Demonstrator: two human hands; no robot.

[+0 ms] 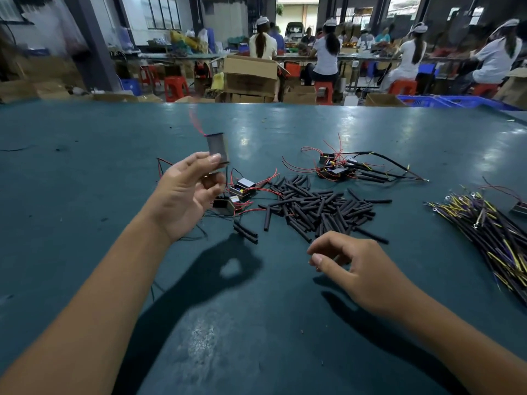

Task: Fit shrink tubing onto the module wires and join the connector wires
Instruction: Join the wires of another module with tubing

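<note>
Head view. My left hand [185, 192] is raised above the table [85, 172], palm toward me. Its grip pinches one module [217, 149] between thumb and fingers; the module is blurred, upright, with one red wire [195, 121] rising from its top.

My right hand [353, 269] hovers low over the table, just short of the tubing pile. Its fingers are loosely curled and the grip holds nothing.

Loose modules [236, 192]: about three lie just right of my left hand, touching one another, with thin red and black leads spread around them.

Tubing pile [316, 206]: many short black shrink-tube pieces, too many to count, heaped at table centre between the loose modules and my right hand. Two separate pieces [246, 233] lie just left of the pile, near my left wrist.

Finished group [350, 166]: about three modules with black sleeved leads, behind the pile; the exact count cannot be told.

Connector wires [490, 235]: one large bundle of black and yellow wires with ring terminals, at the right table edge, well apart from my right hand. One more module [520, 209] rests beside the bundle, partly cut off by the frame.
</note>
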